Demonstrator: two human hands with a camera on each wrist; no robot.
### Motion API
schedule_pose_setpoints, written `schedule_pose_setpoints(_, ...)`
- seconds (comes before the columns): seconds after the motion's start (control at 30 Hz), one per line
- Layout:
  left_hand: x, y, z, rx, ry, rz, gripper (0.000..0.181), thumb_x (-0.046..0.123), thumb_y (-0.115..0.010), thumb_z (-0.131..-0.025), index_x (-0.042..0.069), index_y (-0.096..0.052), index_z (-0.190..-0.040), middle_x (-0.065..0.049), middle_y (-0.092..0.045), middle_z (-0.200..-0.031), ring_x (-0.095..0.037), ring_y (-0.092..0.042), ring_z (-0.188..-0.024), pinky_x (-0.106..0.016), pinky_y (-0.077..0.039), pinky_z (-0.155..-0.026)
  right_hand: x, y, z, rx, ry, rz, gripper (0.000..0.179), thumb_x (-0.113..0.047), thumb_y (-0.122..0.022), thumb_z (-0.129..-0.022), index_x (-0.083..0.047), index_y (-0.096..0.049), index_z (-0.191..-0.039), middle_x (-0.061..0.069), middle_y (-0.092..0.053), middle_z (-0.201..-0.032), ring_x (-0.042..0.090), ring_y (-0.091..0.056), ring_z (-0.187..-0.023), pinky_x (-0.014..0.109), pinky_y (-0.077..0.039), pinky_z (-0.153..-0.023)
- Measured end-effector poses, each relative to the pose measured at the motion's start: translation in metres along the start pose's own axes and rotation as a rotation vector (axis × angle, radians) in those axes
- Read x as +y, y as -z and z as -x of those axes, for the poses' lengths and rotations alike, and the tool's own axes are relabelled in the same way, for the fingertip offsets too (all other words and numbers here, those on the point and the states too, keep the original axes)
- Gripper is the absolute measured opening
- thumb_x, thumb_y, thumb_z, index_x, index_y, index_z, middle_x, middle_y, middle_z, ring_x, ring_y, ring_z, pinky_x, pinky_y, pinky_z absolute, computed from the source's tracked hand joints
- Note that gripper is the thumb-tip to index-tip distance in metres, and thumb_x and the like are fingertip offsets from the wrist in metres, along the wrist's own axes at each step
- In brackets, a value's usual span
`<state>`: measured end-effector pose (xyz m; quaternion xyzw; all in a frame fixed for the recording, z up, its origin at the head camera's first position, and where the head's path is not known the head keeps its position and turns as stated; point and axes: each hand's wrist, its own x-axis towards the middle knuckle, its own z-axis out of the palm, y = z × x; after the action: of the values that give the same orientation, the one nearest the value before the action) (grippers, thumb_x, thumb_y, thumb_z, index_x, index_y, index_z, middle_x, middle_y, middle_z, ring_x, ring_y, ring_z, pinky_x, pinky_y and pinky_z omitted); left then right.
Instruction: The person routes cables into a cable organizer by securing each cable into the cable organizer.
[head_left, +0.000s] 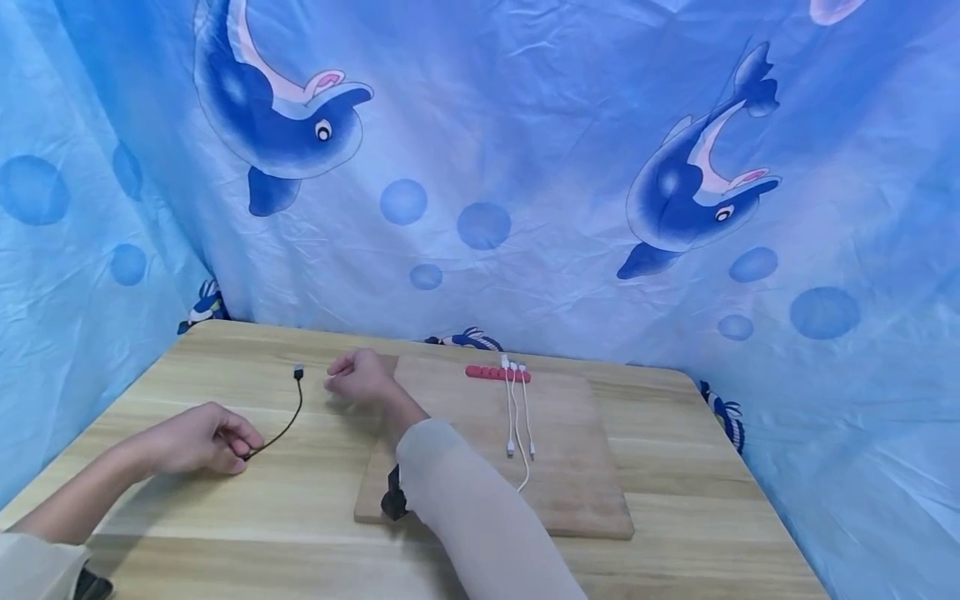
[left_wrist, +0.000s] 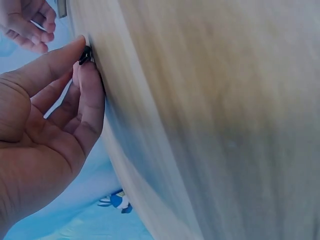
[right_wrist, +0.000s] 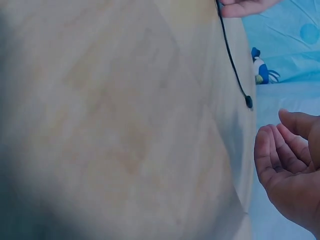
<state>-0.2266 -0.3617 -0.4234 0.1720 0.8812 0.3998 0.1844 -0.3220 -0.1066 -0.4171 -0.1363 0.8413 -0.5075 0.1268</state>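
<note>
Between thumb and index finger, my left hand pinches one end of a short black USB cable. The left wrist view shows that black connector at the fingertips. From there the cable curves away over the table to its USB plug, which lies free. To the right of this plug is my right hand, apart from it, over the table beside the board's far left corner. Its fingers are loosely bent and hold nothing.
A wooden board lies on the table, partly under my right forearm. Near its far edge sits a red cable holder with several white cables in its right slots. A blue dolphin-print curtain surrounds the table's back and sides.
</note>
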Motion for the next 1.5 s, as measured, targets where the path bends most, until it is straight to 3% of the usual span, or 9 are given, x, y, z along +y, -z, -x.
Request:
schedule_pose_setpoints(0.27,0.01,-0.011,-0.002,-0.091,-0.167,0.003,0.027,0.001,-0.078,-0.083,-0.002,-0.074,-0.109,-0.002,-0.069,-0.093,-0.004,-0.06,-0.083,-0.022,-0.053,-0.069,0.006,-0.014,0.007,-0.002,0.023,0.03,0.006,-0.009,-0.077,-0.092,-0.005,-0.073,-0.092,-0.003,-0.067,-0.074,0.009,-0.06,-0.063,0.023,-0.05,-0.06)
schedule_pose_setpoints(0.43,0.016,-0.018,-0.002,-0.141,-0.267,-0.019,0.024,-0.002,-0.076,-0.081,-0.001,-0.076,-0.105,0.003,-0.07,-0.089,-0.003,-0.06,-0.08,-0.023,-0.053,-0.066,0.007,-0.023,0.008,0.011,0.018,0.09,0.013,-0.015,-0.083,-0.088,-0.007,-0.073,-0.093,-0.004,-0.067,-0.075,0.009,-0.06,-0.065,0.024,-0.05,-0.06)
schedule_pose_setpoints(0.67,0.022,-0.023,-0.002,-0.161,-0.251,-0.033,0.025,-0.002,-0.077,-0.08,0.004,-0.078,-0.104,0.005,-0.069,-0.088,-0.002,-0.059,-0.08,-0.022,-0.053,-0.066,0.001,-0.034,0.007,0.081,-0.061,0.229,0.027,-0.022,-0.089,-0.081,-0.011,-0.075,-0.101,-0.007,-0.063,-0.087,0.006,-0.057,-0.076,0.024,-0.051,-0.066)
schedule_pose_setpoints(0.93,0.02,-0.024,0.0,-0.157,-0.235,-0.014,0.024,-0.002,-0.077,-0.08,0.004,-0.078,-0.104,0.004,-0.07,-0.089,-0.003,-0.06,-0.081,-0.022,-0.053,-0.067,0.001,-0.039,0.005,0.138,-0.11,0.201,0.02,-0.015,-0.09,-0.08,-0.013,-0.072,-0.088,-0.007,-0.063,-0.079,0.007,-0.058,-0.071,0.024,-0.05,-0.062)
schedule_pose_setpoints(1.3,0.023,-0.023,-0.003,-0.147,-0.241,-0.017,0.024,-0.001,-0.077,-0.081,0.003,-0.078,-0.105,0.004,-0.07,-0.089,-0.003,-0.059,-0.081,-0.022,-0.053,-0.067,0.005,-0.033,0.002,0.056,-0.052,0.145,0.015,-0.003,-0.08,-0.087,-0.008,-0.076,-0.101,-0.005,-0.067,-0.083,0.004,-0.06,-0.074,0.021,-0.05,-0.063)
schedule_pose_setpoints(1.5,0.026,-0.024,-0.003,-0.144,-0.204,-0.007,0.024,-0.001,-0.078,-0.081,0.004,-0.078,-0.105,0.003,-0.07,-0.089,-0.003,-0.06,-0.081,-0.022,-0.053,-0.068,0.008,-0.029,0.0,0.008,0.022,0.243,0.007,-0.003,-0.079,-0.088,-0.009,-0.078,-0.091,-0.009,-0.061,-0.076,0.003,-0.053,-0.07,0.018,-0.046,-0.061)
